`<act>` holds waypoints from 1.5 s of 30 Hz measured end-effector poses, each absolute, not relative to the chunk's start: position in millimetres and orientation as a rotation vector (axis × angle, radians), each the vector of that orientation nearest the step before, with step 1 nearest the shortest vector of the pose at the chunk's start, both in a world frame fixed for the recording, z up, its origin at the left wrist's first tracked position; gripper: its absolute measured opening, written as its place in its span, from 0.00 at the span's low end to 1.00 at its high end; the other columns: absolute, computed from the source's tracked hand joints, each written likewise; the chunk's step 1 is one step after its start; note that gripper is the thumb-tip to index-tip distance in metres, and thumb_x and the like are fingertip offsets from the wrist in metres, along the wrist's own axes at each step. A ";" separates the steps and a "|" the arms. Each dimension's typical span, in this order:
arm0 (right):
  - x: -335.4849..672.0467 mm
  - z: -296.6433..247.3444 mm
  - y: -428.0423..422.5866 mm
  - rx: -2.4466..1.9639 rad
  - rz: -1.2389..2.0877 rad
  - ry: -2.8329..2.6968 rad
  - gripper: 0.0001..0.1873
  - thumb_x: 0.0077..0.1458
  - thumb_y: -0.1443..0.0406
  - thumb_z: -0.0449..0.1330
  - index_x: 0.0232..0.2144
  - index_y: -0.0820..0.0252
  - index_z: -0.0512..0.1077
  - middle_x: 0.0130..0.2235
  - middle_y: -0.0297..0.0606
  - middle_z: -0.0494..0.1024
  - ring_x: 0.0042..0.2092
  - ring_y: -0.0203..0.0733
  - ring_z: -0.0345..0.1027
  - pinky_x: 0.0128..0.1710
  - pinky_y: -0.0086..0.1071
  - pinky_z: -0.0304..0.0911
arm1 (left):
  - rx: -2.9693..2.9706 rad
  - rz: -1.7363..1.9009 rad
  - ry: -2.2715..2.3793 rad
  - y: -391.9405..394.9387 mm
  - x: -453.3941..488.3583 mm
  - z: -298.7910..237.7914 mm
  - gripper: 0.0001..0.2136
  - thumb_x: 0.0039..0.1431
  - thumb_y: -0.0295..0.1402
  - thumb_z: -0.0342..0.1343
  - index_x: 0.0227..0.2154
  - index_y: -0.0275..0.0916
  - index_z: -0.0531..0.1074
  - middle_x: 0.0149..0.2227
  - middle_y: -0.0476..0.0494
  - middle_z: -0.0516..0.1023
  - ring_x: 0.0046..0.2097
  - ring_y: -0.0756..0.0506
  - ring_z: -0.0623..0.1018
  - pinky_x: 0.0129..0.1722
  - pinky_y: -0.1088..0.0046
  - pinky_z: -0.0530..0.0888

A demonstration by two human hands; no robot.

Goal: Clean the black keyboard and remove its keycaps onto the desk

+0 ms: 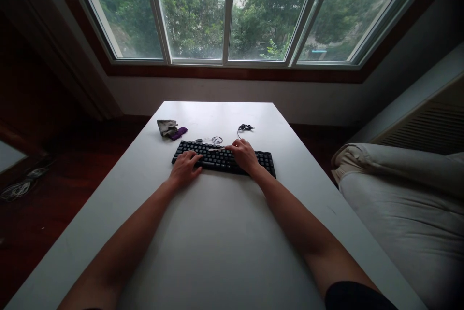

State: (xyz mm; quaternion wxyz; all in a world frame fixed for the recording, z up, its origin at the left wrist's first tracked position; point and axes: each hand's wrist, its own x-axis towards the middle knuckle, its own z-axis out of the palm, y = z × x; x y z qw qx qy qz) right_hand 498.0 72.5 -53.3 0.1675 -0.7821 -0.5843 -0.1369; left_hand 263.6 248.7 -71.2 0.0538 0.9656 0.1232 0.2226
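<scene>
A black keyboard (213, 159) lies on the white table (213, 223) in front of me. My left hand (185, 167) rests on its left end, fingers laid over the keys and thumb by the front edge. Over the right half of the keys, my right hand (243, 154) is pinched round a thin, light-coloured stick-like tool (217, 149). The tool points left, its tip close to the keys in the middle of the keyboard; whether it touches them I cannot tell.
Behind the keyboard are a grey-green cloth (166, 127), a purple cloth (179, 133), a small ring-shaped item (216, 140) and a coiled black cable (245, 127). A sofa-like, pale covered seat (402, 199) stands right of the table. White cables (18, 189) lie on the floor at left.
</scene>
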 end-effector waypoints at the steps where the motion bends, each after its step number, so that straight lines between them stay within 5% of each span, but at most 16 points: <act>1: 499.0 -54.4 70.7 -2.216 -0.391 -1.652 0.22 0.63 0.72 0.53 0.53 0.47 0.76 0.44 0.43 0.74 0.46 0.47 0.59 0.46 0.37 0.55 | 2.937 0.672 0.373 248.0 263.9 -71.0 0.20 0.58 0.37 0.58 0.54 0.45 0.70 0.50 0.39 0.70 0.52 0.36 0.68 0.53 0.54 0.66; 45: 502.3 -60.1 58.8 -2.229 -0.271 -1.583 0.17 0.65 0.68 0.53 0.48 0.49 0.78 0.42 0.42 0.75 0.45 0.45 0.61 0.45 0.35 0.56 | 2.920 0.672 0.370 241.4 263.1 -72.7 0.19 0.59 0.36 0.56 0.54 0.45 0.70 0.51 0.40 0.70 0.53 0.36 0.68 0.53 0.55 0.65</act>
